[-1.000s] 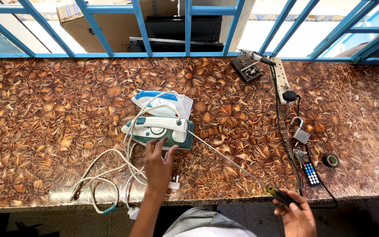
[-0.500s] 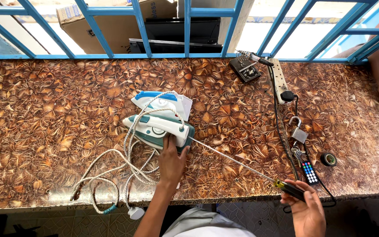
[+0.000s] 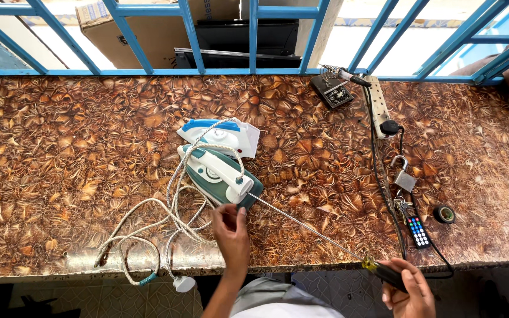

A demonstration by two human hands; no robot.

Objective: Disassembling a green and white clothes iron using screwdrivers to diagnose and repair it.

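Two clothes irons lie on the brown patterned counter point(image 3: 60, 147): a green and white iron point(image 3: 219, 175) in front and a blue and white iron point(image 3: 219, 133) behind it. My left hand point(image 3: 231, 231) is just below the green iron's rear end, its fingertips at the iron's edge. My right hand point(image 3: 406, 287) grips the dark and yellow handle of a long screwdriver point(image 3: 307, 227), whose thin shaft slants up-left with its tip at the green iron's back end.
White cords point(image 3: 160, 229) coil at the front left, a plug hanging over the edge. To the right lie a power strip point(image 3: 377, 103), soldering iron stand point(image 3: 332, 91), padlock with keys point(image 3: 404, 178), small remote point(image 3: 418, 231) and tape roll point(image 3: 443, 214). Blue bars run behind.
The green iron has been turned so its nose points up-left. My left hand has come off its rear end and moved toward me. The screwdriver stays aimed at the iron.
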